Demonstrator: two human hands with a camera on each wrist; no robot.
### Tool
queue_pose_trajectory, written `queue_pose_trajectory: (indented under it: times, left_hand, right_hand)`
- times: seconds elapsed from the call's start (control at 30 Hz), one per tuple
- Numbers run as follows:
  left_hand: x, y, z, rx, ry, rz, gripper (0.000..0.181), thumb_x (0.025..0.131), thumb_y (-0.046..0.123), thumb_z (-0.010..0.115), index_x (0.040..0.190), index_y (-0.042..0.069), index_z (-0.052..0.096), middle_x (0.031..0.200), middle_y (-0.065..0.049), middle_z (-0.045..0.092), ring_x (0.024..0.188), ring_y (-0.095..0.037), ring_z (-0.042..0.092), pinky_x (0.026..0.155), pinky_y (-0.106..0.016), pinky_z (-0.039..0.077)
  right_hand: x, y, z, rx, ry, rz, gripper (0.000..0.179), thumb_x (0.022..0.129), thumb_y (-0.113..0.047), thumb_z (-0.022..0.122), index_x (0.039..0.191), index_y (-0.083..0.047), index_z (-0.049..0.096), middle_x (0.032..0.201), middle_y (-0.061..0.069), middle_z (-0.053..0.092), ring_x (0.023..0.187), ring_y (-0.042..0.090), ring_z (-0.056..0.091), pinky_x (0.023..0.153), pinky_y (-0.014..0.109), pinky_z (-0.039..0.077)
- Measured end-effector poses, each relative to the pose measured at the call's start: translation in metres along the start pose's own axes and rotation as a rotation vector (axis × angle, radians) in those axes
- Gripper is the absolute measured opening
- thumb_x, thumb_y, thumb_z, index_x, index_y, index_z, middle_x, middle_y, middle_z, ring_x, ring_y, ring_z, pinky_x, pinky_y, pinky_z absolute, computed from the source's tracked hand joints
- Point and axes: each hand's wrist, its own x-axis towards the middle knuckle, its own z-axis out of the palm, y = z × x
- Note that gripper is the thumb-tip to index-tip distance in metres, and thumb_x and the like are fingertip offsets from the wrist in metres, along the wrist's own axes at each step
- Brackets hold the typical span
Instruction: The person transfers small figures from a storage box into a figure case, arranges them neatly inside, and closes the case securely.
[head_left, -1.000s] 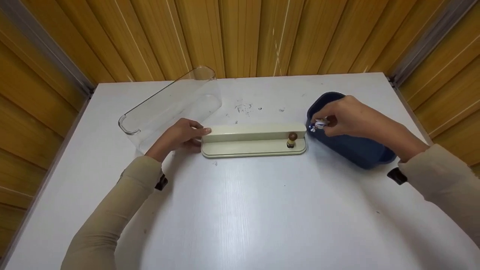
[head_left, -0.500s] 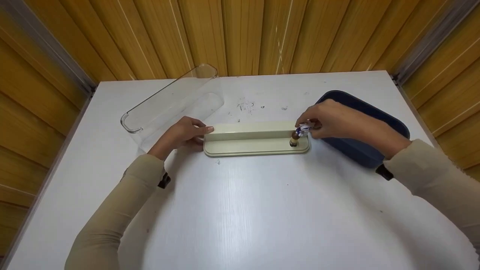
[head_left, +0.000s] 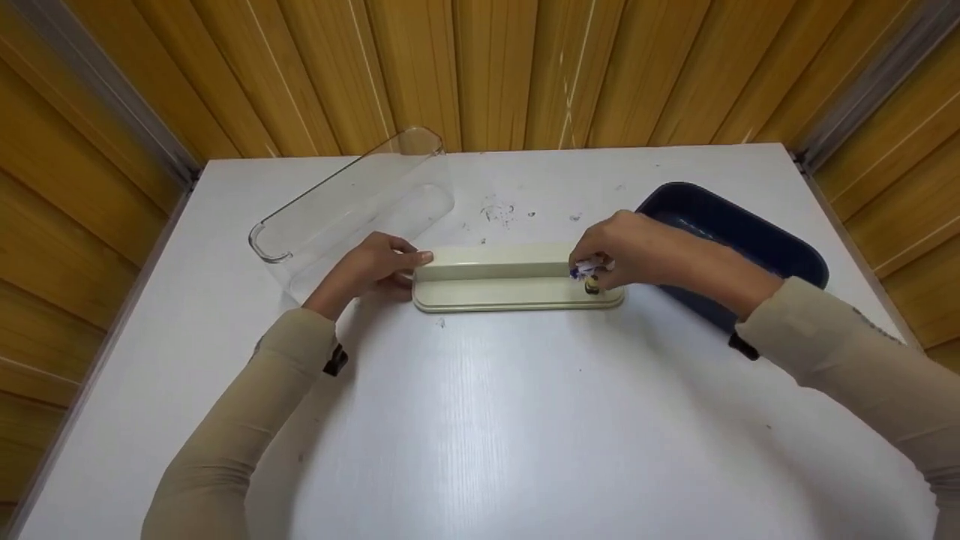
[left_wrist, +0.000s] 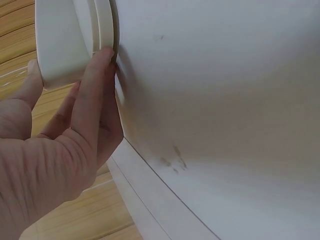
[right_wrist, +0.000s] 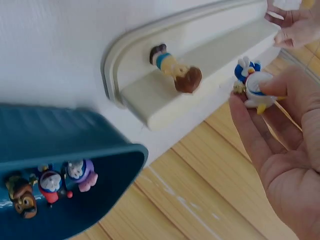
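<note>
My left hand grips the left end of a cream stepped stand, thumb on its upper ledge and fingers against its end and base edge. Between thumb and fingers, my right hand pinches a small white-and-blue figurine with yellow feet. That hand is over the stand's right end. A brown-haired figurine stands upright on the lower step there; in the head view the right hand covers most of it.
Behind the right forearm sits a dark blue bin; several figurines lie in it. A clear plastic box stands at the back left, behind the left hand. Wooden panelling rises behind the white table.
My right hand has moved left from over the blue bin to the stand's right end, carrying the white-and-blue figurine. The left hand keeps its grip on the stand.
</note>
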Motion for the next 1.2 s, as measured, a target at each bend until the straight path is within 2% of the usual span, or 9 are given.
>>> queue_pose_trajectory:
  times: [0.1,0.3,0.5,0.67,0.73,1.0,1.2]
  left_hand:
    - [0.000,0.000,0.000,0.018,0.009,-0.009,0.061,0.093,0.038,0.076,0.137,0.001,0.056,0.128,-0.016,0.065,0.094,-0.023,0.072,0.083,-0.035,0.061]
    - [-0.001,0.000,-0.001,0.026,0.001,-0.003,0.060,0.093,0.038,0.075,0.136,0.000,0.057,0.128,-0.017,0.065,0.096,-0.025,0.072,0.082,-0.034,0.061]
    - [0.000,-0.002,-0.001,0.016,-0.009,-0.002,0.063,0.093,0.038,0.076,0.138,-0.001,0.055,0.127,-0.018,0.064,0.096,-0.025,0.072,0.081,-0.034,0.061]
    - [-0.001,-0.002,-0.001,0.006,-0.015,0.022,0.062,0.093,0.038,0.076,0.136,-0.002,0.056,0.128,-0.019,0.064,0.097,-0.025,0.072,0.081,-0.034,0.061]
    - [0.000,-0.002,-0.001,0.003,-0.019,0.019,0.062,0.093,0.037,0.076,0.135,-0.003,0.056,0.129,-0.020,0.064,0.097,-0.026,0.073,0.081,-0.035,0.061]
    - [0.002,0.000,0.000,0.035,-0.012,0.008,0.061,0.092,0.038,0.077,0.135,-0.001,0.057,0.126,-0.018,0.065,0.093,-0.024,0.073,0.079,-0.032,0.061]
    - [0.002,-0.001,-0.003,0.027,-0.022,0.017,0.060,0.094,0.037,0.075,0.135,-0.002,0.056,0.128,-0.019,0.064,0.094,-0.024,0.072,0.082,-0.034,0.060]
  right_hand:
    - [0.003,-0.001,0.009,0.002,0.031,-0.043,0.033,0.075,0.012,0.076,0.105,-0.003,0.078,0.099,0.010,0.076,0.081,0.017,0.067,0.070,0.035,0.060]
    - [0.011,-0.007,0.018,-0.020,0.028,-0.045,0.034,0.074,0.012,0.076,0.104,-0.004,0.079,0.101,0.011,0.077,0.083,0.018,0.070,0.073,0.036,0.062]
    - [0.018,-0.011,0.022,-0.050,-0.040,0.024,0.030,0.076,0.006,0.081,0.104,-0.006,0.079,0.097,0.008,0.077,0.076,0.015,0.064,0.072,0.034,0.061]
    - [0.022,-0.013,0.022,-0.054,-0.090,0.096,0.034,0.078,0.004,0.082,0.110,-0.007,0.079,0.103,0.009,0.077,0.082,0.017,0.068,0.079,0.036,0.062]
    - [0.024,-0.012,0.022,-0.058,-0.105,0.101,0.036,0.079,0.004,0.082,0.113,-0.006,0.078,0.106,0.010,0.076,0.085,0.018,0.069,0.080,0.037,0.061]
    - [0.028,-0.008,0.026,-0.095,-0.134,0.075,0.040,0.082,-0.002,0.084,0.121,-0.005,0.074,0.117,0.012,0.073,0.098,0.022,0.070,0.086,0.038,0.060]
    - [0.031,-0.005,0.026,-0.149,-0.114,0.040,0.035,0.083,-0.002,0.084,0.116,-0.003,0.074,0.118,0.014,0.071,0.105,0.027,0.067,0.089,0.041,0.059]
